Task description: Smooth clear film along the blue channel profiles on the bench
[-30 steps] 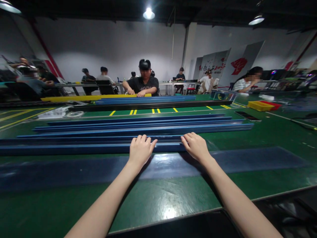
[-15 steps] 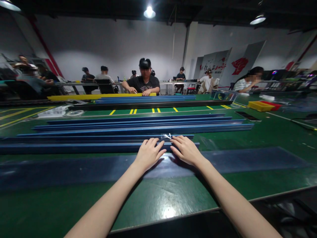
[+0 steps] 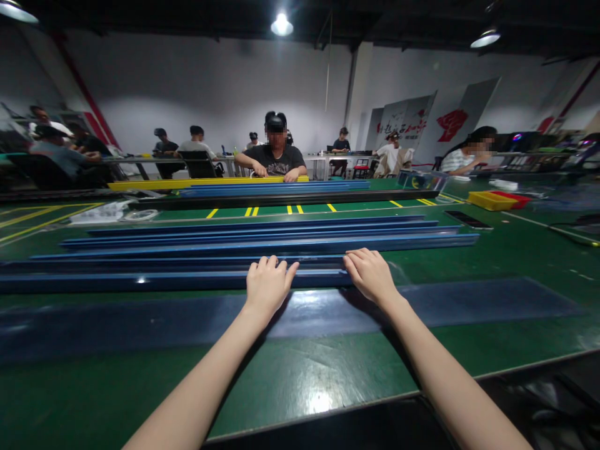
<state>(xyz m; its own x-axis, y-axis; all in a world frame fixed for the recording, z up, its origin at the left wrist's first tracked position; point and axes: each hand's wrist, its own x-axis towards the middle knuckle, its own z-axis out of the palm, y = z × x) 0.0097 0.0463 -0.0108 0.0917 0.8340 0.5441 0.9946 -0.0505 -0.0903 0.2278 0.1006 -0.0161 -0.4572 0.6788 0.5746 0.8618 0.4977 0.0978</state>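
Observation:
A long blue plastic channel (image 3: 187,281) lies across the green table, with raised walls along both sides. My left hand (image 3: 267,286) bends its fingers over this channel, the thumb stretched to the right along it. Toward the channel's right end, my right hand (image 3: 372,275) curls its fingers over the far wall, its thumb on the near side. Between the hands a faint glossy patch shows in the channel; I cannot make out what it is. The undersides of both hands are hidden. A flat translucent bluish sheet (image 3: 187,322) lies just in front, beneath my wrists.
More blue channels (image 3: 290,236) lie behind, parallel. Farther back are a black strip (image 3: 319,197) and a yellow bar (image 3: 206,183), where a co-worker's hands (image 3: 294,175) rest. A phone (image 3: 469,219), a yellow tray (image 3: 492,200) and white plastic packaging (image 3: 100,212) lie around.
My hands have moved apart along the channel, left hand leftward and right hand to the right end. A bright glint between them has faded. The co-worker's yellow bar has shifted right.

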